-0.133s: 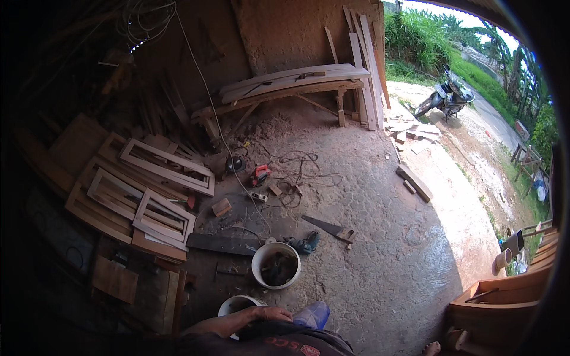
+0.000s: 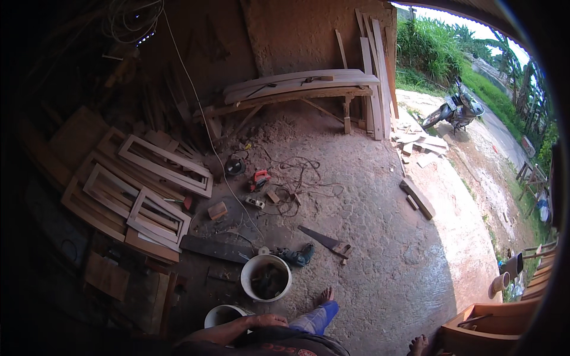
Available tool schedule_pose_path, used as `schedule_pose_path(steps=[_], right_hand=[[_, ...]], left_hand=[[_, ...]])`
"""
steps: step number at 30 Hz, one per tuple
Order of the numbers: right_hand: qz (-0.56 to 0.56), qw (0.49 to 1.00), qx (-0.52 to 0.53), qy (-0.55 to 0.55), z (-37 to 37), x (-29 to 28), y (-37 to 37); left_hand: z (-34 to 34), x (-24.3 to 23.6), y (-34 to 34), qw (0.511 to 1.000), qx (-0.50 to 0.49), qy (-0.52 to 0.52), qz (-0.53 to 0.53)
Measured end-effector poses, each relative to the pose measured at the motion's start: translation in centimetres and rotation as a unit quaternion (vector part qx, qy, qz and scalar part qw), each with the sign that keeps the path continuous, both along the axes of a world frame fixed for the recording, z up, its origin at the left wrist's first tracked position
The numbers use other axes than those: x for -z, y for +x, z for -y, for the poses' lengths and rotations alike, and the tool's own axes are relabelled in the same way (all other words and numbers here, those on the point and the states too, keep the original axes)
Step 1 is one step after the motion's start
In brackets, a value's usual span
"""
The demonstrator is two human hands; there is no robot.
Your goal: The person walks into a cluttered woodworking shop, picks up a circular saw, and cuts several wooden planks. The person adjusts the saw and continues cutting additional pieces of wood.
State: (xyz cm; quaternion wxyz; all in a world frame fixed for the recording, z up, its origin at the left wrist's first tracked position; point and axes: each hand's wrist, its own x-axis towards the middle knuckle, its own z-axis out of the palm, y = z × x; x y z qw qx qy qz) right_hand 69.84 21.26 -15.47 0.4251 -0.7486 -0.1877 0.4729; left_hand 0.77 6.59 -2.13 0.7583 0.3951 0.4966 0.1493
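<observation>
My left forearm comes in from the lower edge, and my left hand (image 2: pixel 270 320) is at my waist against my dark shirt, fingers curled; what they hold, if anything, is hidden. My right hand is out of sight. Beside the left hand are my blue-clad leg (image 2: pixel 320 317) and bare foot (image 2: pixel 326 296). Just beyond stand a white bucket (image 2: pixel 285 283) with dark contents and a second white bucket (image 2: pixel 212 317), partly behind my forearm. A green power tool (image 2: pixel 300 256) and a handsaw (image 2: pixel 317 237) lie on the floor nearby.
Wooden frames (image 2: pixel 142 157) pile at left. A bench (image 2: pixel 347 107) bears long planks before leaning boards. A red tool (image 2: pixel 259 178), cords, wood blocks and a long dark blade (image 2: pixel 208 246) lie on the concrete floor (image 2: pixel 386 249). A motorbike (image 2: pixel 454 110) stands outside; wooden furniture (image 2: pixel 475 317) is at lower right.
The view has shifted slightly. My left leg has stepped forward, so its bare foot now shows beside the bucket. My left hand stays at my waist.
</observation>
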Motion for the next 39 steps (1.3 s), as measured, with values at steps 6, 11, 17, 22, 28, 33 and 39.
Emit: schedule_pose_path(steps=[6,11,17,22,28,33,39], right_hand=[[-0.093,0.934,-0.324,-0.118,-10.0,3.8,-14.4],[-0.123,0.873,-0.427,-0.204,-22.9,1.1,-25.0],[-0.115,0.855,-0.454,-0.222,-40.5,0.8,-27.4],[-0.091,0.872,-0.422,-0.232,-57.0,1.0,-19.1],[-0.034,0.924,-0.376,-0.064,-87.2,1.4,-20.0],[-0.001,0.89,-0.455,-0.02,-108.6,1.6,-31.4],[0.009,0.869,-0.493,-0.051,-115.2,2.5,-47.9]], left_hand=[[-17.8,2.8,-0.7,0.996,-0.049,0.07,-0.013],[-29.8,2.4,-1.9,0.992,-0.102,0.069,0.003],[-44.4,7.4,-2.9,0.961,-0.23,0.109,-0.106],[-51.0,12.8,-3.3,0.85,-0.492,0.014,-0.186],[-53.1,12.4,0.8,0.672,-0.709,-0.211,-0.031],[-58.5,13.5,4.0,0.632,-0.72,-0.27,-0.095],[-70.9,17.2,-1.8,0.597,-0.737,-0.314,-0.051]])
